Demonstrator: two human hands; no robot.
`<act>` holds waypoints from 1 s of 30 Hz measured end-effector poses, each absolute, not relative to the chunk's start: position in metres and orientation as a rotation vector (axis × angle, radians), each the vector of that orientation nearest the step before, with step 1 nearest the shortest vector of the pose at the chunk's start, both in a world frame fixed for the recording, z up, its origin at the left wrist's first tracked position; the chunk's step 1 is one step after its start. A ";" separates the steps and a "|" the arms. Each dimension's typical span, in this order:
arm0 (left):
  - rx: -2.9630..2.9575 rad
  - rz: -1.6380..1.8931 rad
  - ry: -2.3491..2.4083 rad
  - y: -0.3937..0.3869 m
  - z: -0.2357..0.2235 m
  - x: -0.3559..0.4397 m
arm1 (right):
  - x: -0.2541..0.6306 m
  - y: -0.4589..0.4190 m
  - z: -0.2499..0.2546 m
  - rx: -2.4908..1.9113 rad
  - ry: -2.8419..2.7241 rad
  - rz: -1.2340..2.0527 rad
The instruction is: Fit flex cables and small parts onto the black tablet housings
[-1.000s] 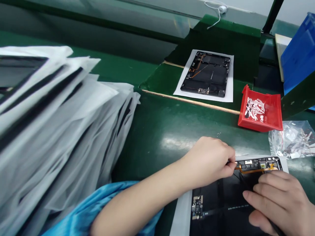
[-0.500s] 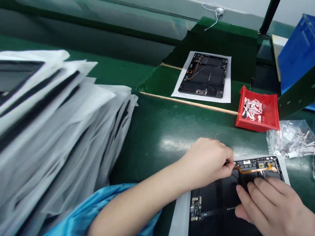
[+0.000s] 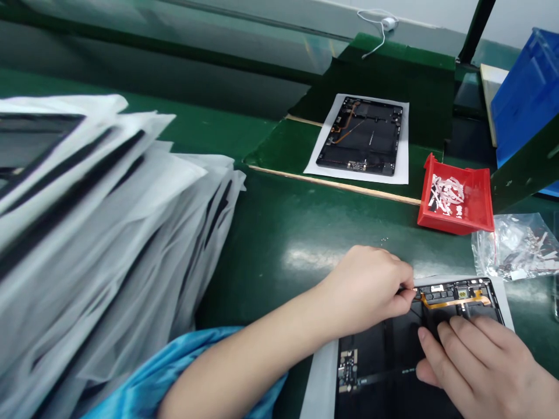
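An opened tablet [image 3: 384, 378] lies face down on a white sheet at the lower right, with its black inner side, a small circuit board and an orange flat cable [image 3: 454, 302] showing. My left hand [image 3: 384, 285] is closed in a pinch at the tablet's top edge, beside the cable's left end. Whatever sits between those fingertips is too small to make out. Over the tablet, just below the cable, lies my right hand [image 3: 476, 361], fingers curled together and thumb underneath. Its grip is hidden from above.
Behind the tablet stand a red bin [image 3: 476, 201] of small white strips and a clear plastic bag [image 3: 517, 247] of parts. A second opened tablet [image 3: 364, 137] lies farther back. White-wrapped panels [image 3: 131, 250] lean in a row at left. A blue crate [image 3: 526, 99] is at right.
My right hand has shifted left and turned, uncovering more of the orange cable; a dark stick-like tool seen under its palm is now hidden. My left hand keeps its pinch at the edge.
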State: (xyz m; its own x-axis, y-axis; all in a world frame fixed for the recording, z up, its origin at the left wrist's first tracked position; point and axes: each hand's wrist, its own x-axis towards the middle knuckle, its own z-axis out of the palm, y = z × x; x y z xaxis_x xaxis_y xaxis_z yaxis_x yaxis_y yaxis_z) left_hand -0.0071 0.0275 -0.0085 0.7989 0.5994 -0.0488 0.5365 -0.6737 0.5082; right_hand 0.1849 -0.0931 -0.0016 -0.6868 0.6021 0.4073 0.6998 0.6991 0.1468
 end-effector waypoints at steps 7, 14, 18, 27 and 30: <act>2.471 0.160 0.850 0.028 -0.009 -0.007 | 0.186 -0.095 0.000 -1.039 -2.569 -0.404; 2.479 0.163 0.860 0.028 -0.009 -0.008 | 0.194 -0.095 0.004 -0.986 -2.445 -0.322; 2.485 0.173 0.851 0.028 -0.011 -0.007 | 0.202 -0.088 0.005 -1.003 -2.381 -0.075; 2.483 0.180 0.846 0.027 -0.009 -0.008 | 0.204 -0.080 -0.003 -1.063 -2.333 0.171; 2.484 0.200 0.832 0.027 -0.011 -0.008 | 0.204 -0.078 -0.001 -1.059 -2.347 0.163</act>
